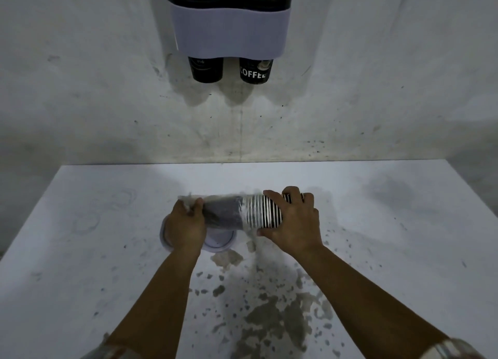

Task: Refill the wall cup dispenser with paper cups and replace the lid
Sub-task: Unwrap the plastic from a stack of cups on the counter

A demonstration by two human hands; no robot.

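In the centre of the frame, a person is holding a horizontal stack of black paper cups with white rims (258,211) above a scuffed white table with flaking paint (94,250). The right hand (292,221) is wrapping its fingers over the striped-looking rim end of the stack, closed firmly around it. The left hand (186,223) is pinching a clear, crinkled plastic sleeve (215,210) that is covering the dark left part of the stack, its fingers clamped on the loose plastic end. Beneath the left hand, a round white plastic lid (218,241) is lying flat on the table, partly hidden by that hand. At the top centre of the frame, a pale lilac wall-mounted cup dispenser (229,29) is hanging on the stained grey wall (80,89), with dark cups showing through its upper section. Two black cups are poking out below it: a plain one on the left (206,70) and a cup lettered COFFEE on the right (254,71).
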